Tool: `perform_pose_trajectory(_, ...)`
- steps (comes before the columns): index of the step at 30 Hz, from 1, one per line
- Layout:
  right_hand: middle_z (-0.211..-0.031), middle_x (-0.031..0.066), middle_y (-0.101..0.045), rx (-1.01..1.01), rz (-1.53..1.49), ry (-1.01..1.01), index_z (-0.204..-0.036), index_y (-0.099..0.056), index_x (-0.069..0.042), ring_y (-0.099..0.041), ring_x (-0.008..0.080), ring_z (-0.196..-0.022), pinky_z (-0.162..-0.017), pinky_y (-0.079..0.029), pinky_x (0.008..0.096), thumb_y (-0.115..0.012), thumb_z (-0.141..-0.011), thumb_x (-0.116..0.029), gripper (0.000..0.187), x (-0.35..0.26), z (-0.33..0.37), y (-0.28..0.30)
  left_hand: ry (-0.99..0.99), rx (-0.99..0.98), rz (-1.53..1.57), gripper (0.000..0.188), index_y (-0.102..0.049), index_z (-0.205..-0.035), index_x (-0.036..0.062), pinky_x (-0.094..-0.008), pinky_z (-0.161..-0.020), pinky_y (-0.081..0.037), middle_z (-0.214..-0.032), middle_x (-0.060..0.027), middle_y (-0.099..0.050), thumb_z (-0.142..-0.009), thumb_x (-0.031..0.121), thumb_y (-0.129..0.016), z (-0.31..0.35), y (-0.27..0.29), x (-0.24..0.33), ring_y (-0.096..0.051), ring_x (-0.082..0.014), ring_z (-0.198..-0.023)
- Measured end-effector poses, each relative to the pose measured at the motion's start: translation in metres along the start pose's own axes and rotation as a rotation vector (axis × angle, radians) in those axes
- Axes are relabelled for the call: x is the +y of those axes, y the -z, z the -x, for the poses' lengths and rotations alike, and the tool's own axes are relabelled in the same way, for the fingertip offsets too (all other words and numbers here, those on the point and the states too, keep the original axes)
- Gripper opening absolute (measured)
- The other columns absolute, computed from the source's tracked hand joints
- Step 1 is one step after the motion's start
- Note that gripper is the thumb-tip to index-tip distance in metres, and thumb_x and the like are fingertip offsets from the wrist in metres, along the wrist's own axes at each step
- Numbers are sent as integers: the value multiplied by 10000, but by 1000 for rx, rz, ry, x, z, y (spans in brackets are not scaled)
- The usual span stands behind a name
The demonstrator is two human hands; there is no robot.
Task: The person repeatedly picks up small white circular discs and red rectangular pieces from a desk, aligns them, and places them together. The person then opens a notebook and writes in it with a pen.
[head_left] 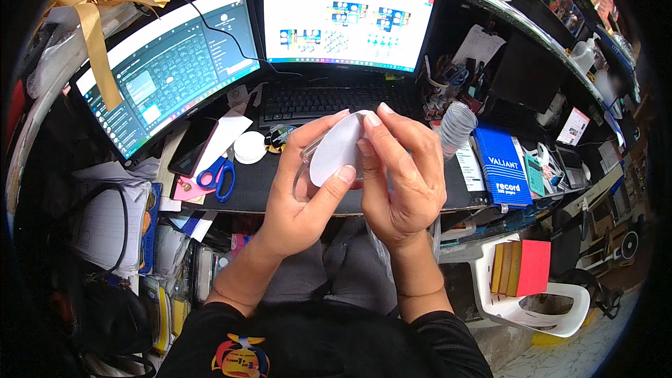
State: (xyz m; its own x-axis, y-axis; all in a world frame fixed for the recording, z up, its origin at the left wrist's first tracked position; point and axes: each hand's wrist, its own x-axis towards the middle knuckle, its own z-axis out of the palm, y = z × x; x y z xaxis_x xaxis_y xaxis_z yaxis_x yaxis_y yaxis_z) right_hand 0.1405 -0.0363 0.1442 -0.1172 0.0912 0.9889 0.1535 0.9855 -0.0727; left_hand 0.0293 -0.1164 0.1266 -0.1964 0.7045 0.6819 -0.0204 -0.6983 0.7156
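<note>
Held at chest height over the desk edge [350, 204]: a white oval disc [337, 154] with a clear plastic cover [306, 161] behind it. Left hand [304, 196] cupped underneath, thumb pressed on the disc's lower edge — likely to steady it. Right hand [402, 175] closed over the upper rim, fingertips pinching (apparently seating or separating the two pieces; cannot tell). Nearby: stack of clear lids [455, 126], blue-handled scissors [218, 176], blue record book [502, 164]. Contents of cover not visible.
</note>
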Motion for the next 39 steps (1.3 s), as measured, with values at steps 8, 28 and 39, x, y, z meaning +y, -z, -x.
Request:
perform_pose_trajectory(8,-1128,150,-659,-70,-87,0,-1009,-590,-53,-613,317,-1076,-876,-481,382,-717,-702,76,357,3,8,4,70,-9,-13,527,-332,-1411,55,-330,-923,-524,-1381,-126,-420,-931,-8,-540,-5,5,4,-513,-185,-1176)
perform_pose_trajectory(28,-965,71,-531,-347,-209,-351,-1141,-491,-21,-574,138,-855,-776,-478,248,-693,-740,90,463,1,6,19,140,6,-335,363,-477,-1195,52,-297,-825,-498,-1130,-103,-578,-934,247,-636,-10,4,-14,-613,-177,-999)
perform_pose_trajectory(39,-891,39,-661,-109,-844,-959,-1019,-657,12,-604,70,-797,-683,-512,206,-726,-830,-20,204,10,21,26,245,76,25,295,-475,-1173,19,-218,-567,-571,-1048,-107,-604,-981,230,-548,-13,9,-13,-632,-103,-841)
